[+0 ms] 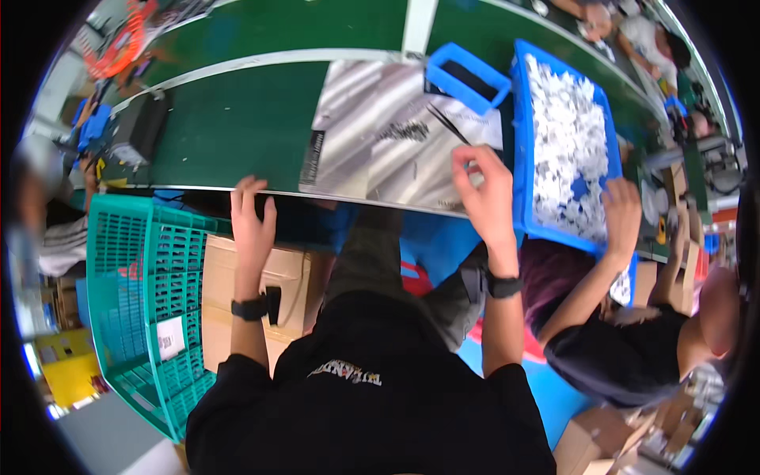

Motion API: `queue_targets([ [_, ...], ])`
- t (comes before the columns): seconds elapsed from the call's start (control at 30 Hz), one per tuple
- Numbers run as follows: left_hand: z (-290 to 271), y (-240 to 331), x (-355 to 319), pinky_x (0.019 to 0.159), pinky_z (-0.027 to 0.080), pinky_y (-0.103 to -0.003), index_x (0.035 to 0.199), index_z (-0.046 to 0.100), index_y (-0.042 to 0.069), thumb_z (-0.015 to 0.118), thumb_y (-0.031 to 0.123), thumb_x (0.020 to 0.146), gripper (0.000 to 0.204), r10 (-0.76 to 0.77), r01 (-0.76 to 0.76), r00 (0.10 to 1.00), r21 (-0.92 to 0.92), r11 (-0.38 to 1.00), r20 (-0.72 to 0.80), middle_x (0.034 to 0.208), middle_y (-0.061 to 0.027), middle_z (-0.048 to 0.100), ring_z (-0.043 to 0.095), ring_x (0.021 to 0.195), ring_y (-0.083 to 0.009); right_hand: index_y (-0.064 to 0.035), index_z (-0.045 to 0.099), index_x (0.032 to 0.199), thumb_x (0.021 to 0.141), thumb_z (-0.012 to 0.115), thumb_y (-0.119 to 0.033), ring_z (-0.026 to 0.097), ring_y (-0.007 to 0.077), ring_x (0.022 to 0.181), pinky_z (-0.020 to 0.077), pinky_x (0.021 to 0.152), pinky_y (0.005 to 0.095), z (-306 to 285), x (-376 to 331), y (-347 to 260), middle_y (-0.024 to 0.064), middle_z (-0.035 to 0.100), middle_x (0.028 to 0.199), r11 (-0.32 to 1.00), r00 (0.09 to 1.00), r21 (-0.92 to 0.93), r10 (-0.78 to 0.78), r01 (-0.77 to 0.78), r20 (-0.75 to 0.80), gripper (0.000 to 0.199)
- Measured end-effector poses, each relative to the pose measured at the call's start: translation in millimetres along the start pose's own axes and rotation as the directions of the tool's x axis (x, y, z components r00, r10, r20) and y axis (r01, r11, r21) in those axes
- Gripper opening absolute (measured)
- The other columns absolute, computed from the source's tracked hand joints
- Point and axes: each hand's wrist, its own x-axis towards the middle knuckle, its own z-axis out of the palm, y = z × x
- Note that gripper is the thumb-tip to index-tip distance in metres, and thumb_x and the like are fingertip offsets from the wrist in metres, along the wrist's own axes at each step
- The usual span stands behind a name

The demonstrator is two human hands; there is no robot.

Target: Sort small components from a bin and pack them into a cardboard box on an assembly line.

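Observation:
At the table's front edge my left hand (253,222) rests with its fingers stretched over the rim, open and holding nothing. My right hand (488,198) hovers over the right part of a grey-and-white streaked sheet (348,119), thumb and fingers curled into a pinch. What sits between those fingertips, if anything, is too small to make out. Black tweezers (447,123) slant across the sheet, their near end meeting the back of my right fingers; I cannot tell whether they are gripped. Left of the tweezers lies a loose pile of small dark parts (404,131).
A small blue tray (469,77) stands at the sheet's far right. Beside it, a large blue bin (521,150) holds many white pieces, and a co-worker's hand (622,210) reaches into it. A green plastic crate (150,309) and a cardboard box (261,277) sit below the table at left.

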Motion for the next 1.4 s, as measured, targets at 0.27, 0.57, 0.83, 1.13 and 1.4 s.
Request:
queue_targets([
  [0.27,14,-46,-195,0.112,0.024,-0.052,0.140,0.041,0.013,0.047,0.028,0.094,0.048,-0.339,0.223,0.933,0.550,0.805,0.117,0.150,-0.0118,0.033,0.028,0.140,-0.0334,-0.0002,0.061,0.103,0.085,0.060,-0.016,0.057,0.0433,0.097,0.0465,0.085,0.0486,50,46,107,0.0238,0.059,0.100,0.850,0.998,-0.527,0.040,-0.006,0.053,0.025],
  [0.57,-10,-80,-169,0.110,0.027,-0.053,0.138,0.045,0.021,0.048,0.027,0.094,0.045,-0.490,0.395,0.869,0.500,0.771,0.067,0.147,-0.0087,0.038,0.031,0.138,-0.0310,-0.0025,0.058,0.112,0.097,0.050,-0.013,0.054,0.0127,0.058,0.0411,0.053,0.0215,50,-20,-24,0.0090,0.064,0.082,0.646,0.947,0.694,0.192,-0.318,0.256,0.020],
  [0.83,-33,-146,-124,0.104,0.035,-0.051,0.128,0.054,0.019,0.052,0.016,0.090,0.038,-0.316,0.190,0.930,0.492,0.850,0.186,0.142,-0.0093,0.045,0.037,0.135,-0.0308,-0.0003,0.054,0.117,0.097,0.049,-0.011,0.059,0.0177,0.066,0.0450,0.054,0.0260,141,-81,-77,0.0124,0.063,0.090,-0.034,0.573,0.580,0.115,-0.814,0.811,0.023],
  [1.13,-77,-137,-227,0.107,0.032,-0.051,0.128,0.053,0.014,0.058,0.019,0.087,0.041,-0.631,0.624,0.772,0.282,0.729,-0.077,0.141,-0.0117,0.045,0.038,0.133,-0.0319,-0.0004,0.058,0.106,0.095,0.056,-0.009,0.058,0.0127,0.066,0.0459,0.060,0.0247,256,-78,-78,0.0070,0.061,0.074,0.444,0.469,0.421,-0.003,-0.791,0.883,0.014],
  [1.4,-85,-49,-334,0.110,0.028,-0.046,0.133,0.052,0.014,0.057,0.027,0.090,0.044,-0.755,0.906,0.355,0.403,0.131,-0.551,0.146,-0.0119,0.039,0.032,0.138,-0.0299,0.0011,0.062,0.098,0.092,0.061,-0.008,0.059,0.0086,0.068,0.0477,0.063,0.0224,349,-99,-122,0.0040,0.061,0.074,0.785,0.400,0.436,-0.263,-0.440,0.878,0.011],
])
